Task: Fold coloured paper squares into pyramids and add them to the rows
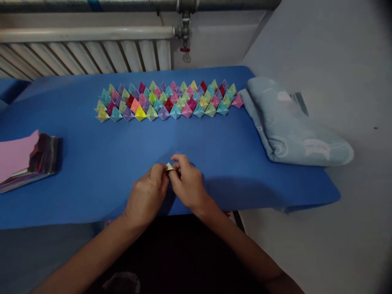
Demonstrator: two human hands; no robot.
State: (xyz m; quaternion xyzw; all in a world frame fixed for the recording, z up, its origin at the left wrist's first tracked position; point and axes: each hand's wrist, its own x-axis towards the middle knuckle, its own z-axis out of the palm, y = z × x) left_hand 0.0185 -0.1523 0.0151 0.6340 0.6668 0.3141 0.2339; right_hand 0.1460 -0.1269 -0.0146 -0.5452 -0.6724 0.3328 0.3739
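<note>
A small pale yellow folded paper (169,167) shows between my two hands, above the near part of the blue table. My left hand (148,191) pinches its left side between thumb and fingers. On its right side, my right hand (187,181) holds it with the thumb and curled fingers. Most of the paper is hidden by the fingers. Beyond the hands, several rows of colourful folded paper pieces (163,113) stand close together. A stack of paper sheets (18,157), pink on top, lies at the left.
A folded light blue blanket (294,126) lies at the right end of the blue table (92,163), beside the wall. Behind the table are a white radiator (101,55), a thick pipe (122,5) and a valve with a red handle (185,50).
</note>
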